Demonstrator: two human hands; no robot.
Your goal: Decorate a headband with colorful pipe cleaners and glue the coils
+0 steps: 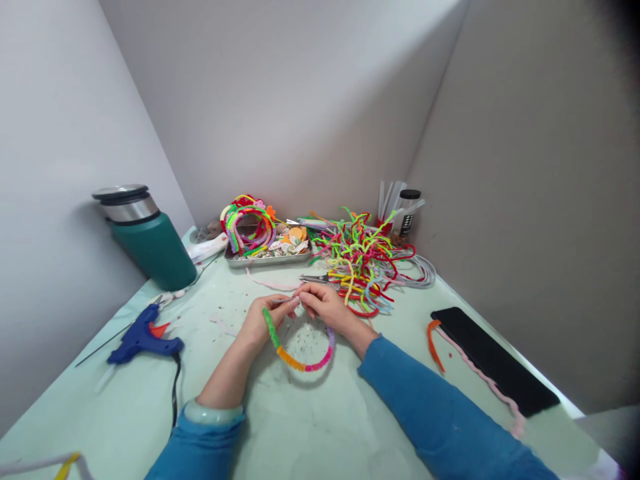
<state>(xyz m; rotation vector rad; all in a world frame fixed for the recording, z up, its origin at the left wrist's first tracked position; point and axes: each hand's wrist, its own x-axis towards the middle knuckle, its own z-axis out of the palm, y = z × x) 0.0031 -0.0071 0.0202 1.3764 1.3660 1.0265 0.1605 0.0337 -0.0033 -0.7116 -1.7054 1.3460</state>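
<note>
A ring wrapped in fuzzy pipe cleaner, in green, orange, pink and purple stretches, hangs below my two hands above the table. My left hand is closed on its green side, near a thin pale grey end. With fingertips meeting the left ones, my right hand pinches the ring near its purple side. The fingers partly hide the small pale piece between them. Scissors lie just beyond my right hand, next to a heap of loose pipe cleaners.
Left on the table are a blue glue gun with a cord and a green bottle. A metal tray at the back holds finished-looking rings and small pieces. A black strip lies right, beside pink and orange pipe cleaners.
</note>
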